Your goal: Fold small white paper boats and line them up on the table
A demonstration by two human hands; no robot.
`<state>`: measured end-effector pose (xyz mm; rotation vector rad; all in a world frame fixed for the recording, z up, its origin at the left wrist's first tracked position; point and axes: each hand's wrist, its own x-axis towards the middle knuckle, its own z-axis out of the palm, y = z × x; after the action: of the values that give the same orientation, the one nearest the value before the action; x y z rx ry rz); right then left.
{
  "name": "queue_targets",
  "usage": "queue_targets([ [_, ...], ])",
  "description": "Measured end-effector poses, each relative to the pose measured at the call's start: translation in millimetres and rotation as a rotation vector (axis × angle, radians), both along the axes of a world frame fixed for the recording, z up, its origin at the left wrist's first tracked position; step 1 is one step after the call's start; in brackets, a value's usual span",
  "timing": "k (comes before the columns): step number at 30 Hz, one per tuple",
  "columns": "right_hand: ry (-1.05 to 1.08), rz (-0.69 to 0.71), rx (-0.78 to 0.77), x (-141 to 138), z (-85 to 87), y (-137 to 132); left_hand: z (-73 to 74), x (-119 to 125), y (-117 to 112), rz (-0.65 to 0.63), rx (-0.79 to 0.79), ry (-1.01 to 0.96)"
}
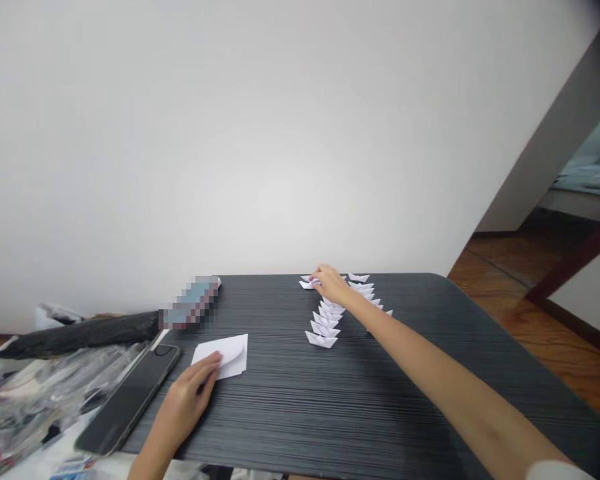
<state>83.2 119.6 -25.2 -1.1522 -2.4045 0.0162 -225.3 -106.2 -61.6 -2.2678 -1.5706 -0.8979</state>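
Bags: clear plastic, heaped off the left end of the worktop.
Phone: dark, flat, screen up, at the worktop's left edge.
Left hand: fingers pressed together, laid flat, tips on the near corner of the paper.
Paper: small white stack, flat on the worktop, top sheet curled.
Boats: white, folded, in two rows running toward the far edge.
Right hand: stretched far, seemingly pinching the farthest boat of the left row.
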Motion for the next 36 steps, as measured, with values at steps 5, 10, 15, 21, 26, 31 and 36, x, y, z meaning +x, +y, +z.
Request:
queue_targets([
  [5, -0.047, -0.023, 0.023, -11.2, -13.9, 14.4, 1.4, -1.3, -0.8, -0.019, 0.006, 0.059],
  [10, -0.085, 0.036, 0.056, -7.2, -15.8, 4.6, -2.2, -4.2, -0.2, -0.026, 0.002, 0.073],
  [15, -0.056, 0.099, 0.048, 1.6, -12.8, 1.7, -2.9, -3.8, 0.7, -0.018, -0.007, 0.062],
  [21, 0.064, -0.006, 0.025, 13.5, -4.5, 22.8, -4.0, -4.8, 0.9, -0.016, -0.012, 0.046],
  [26, 0.077, -0.014, -0.017, 16.3, -2.2, 28.6, -3.2, -4.8, -0.2, -0.020, -0.001, 0.055],
  [31, 0.027, 0.062, -0.055, 10.4, -3.2, 22.4, -2.1, -3.5, 0.4, -0.020, 0.000, 0.068],
  [36, -0.015, 0.093, -0.085, 3.4, -7.2, 21.4, -2.0, -2.8, 0.7, -0.012, -0.001, 0.065],
])
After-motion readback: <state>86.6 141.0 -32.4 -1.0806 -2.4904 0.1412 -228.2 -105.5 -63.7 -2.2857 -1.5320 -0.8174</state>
